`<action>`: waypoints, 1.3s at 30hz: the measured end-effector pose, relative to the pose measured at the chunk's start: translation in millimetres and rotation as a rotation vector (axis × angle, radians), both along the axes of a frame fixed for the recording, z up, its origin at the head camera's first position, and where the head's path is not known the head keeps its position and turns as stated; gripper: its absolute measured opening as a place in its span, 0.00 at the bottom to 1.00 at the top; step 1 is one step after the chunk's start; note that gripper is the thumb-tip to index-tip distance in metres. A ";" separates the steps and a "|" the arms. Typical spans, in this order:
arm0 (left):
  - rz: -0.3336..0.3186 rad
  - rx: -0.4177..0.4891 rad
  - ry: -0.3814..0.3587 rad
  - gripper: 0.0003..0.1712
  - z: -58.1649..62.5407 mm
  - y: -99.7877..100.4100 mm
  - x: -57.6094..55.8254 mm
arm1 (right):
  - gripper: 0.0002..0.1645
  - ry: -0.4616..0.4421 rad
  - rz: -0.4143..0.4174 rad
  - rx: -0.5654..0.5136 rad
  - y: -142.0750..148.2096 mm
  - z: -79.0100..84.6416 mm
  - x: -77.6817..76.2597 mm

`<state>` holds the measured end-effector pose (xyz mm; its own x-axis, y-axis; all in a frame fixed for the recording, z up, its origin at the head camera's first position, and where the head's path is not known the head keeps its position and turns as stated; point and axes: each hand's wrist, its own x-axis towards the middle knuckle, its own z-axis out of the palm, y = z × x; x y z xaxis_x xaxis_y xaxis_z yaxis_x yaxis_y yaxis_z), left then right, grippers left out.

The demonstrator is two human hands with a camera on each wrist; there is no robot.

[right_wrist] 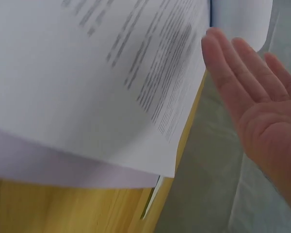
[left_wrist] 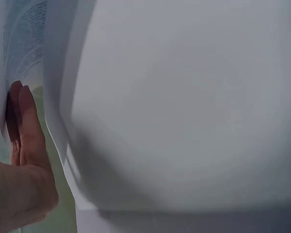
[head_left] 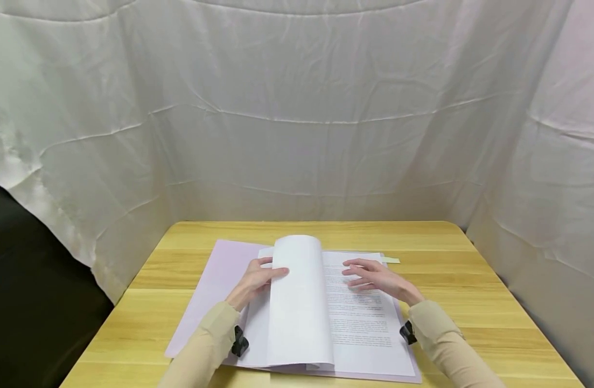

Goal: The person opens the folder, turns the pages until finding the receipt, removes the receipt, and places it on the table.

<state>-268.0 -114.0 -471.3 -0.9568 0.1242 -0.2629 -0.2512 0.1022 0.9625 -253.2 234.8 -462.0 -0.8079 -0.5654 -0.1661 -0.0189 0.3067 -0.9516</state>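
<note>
At the left, the cover of a lilac folder [head_left: 210, 291] lies open on a wooden table [head_left: 151, 302]. My left hand [head_left: 254, 280] pinches the left edge of a white sheet [head_left: 299, 307], thumb in front and fingers behind; the sheet curls up over the middle of the folder. To its right lies a printed page [head_left: 362, 328], and over its upper part is my right hand [head_left: 379, 277], fingers extended and slightly spread; whether they touch the paper I cannot tell. A pale tab [head_left: 391, 260] sticks out by the page's top right corner
</note>
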 end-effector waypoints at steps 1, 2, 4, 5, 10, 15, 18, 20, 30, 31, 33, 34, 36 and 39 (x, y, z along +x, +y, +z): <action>0.012 -0.036 0.003 0.46 -0.5 -2.6 0.0 | 0.34 0.026 0.002 0.020 1.0 -1.3 -0.8; 0.028 -0.078 0.003 0.47 -1.0 -5.3 -0.2 | 0.33 0.047 -0.007 0.040 1.7 -2.3 -1.4; 0.044 -0.163 0.026 0.47 -2.2 -10.8 -0.2 | 0.32 0.104 -0.024 0.097 2.7 -4.5 -2.8; 0.045 -0.219 0.051 0.47 -3.0 -13.7 -0.3 | 0.31 0.130 -0.031 0.126 3.0 -5.6 -3.3; 0.025 -0.478 0.183 0.47 -7.2 -24.6 -1.8 | 0.32 0.194 -0.039 0.263 3.6 -10.8 -4.5; 0.005 -0.602 0.270 0.47 -13.7 -30.3 -3.2 | 0.34 0.173 -0.037 0.300 3.7 -12.8 -2.0; -0.013 -0.627 0.297 0.47 -16.4 -32.5 -2.5 | 0.34 0.165 -0.043 0.297 4.8 -14.1 -2.2; -0.021 -0.654 0.307 0.47 -16.8 -33.3 -2.2 | 0.34 0.162 -0.047 0.299 5.6 -15.0 -3.1; -0.057 -0.873 0.397 0.45 -18.5 -28.5 -1.1 | 0.32 0.207 -0.050 0.296 8.2 -10.6 -8.3; -0.064 -0.888 0.418 0.44 -19.3 -28.0 -1.2 | 0.31 0.227 -0.052 0.295 8.9 -10.7 -10.0; -0.092 -0.886 0.440 0.40 -20.9 -27.4 -1.6 | 0.30 0.276 -0.058 0.290 11.1 -11.6 -14.0; -0.113 -0.874 0.445 0.38 -21.9 -27.2 -1.8 | 0.29 0.308 -0.058 0.286 12.3 -12.2 -16.2; -0.173 -0.840 0.453 0.32 -23.6 -27.2 -2.4 | 0.27 0.357 -0.073 0.289 14.7 -13.5 -20.4; -0.275 -0.791 0.448 0.26 -24.7 -27.8 -2.1 | 0.27 0.398 -0.114 0.325 18.6 -15.5 -25.2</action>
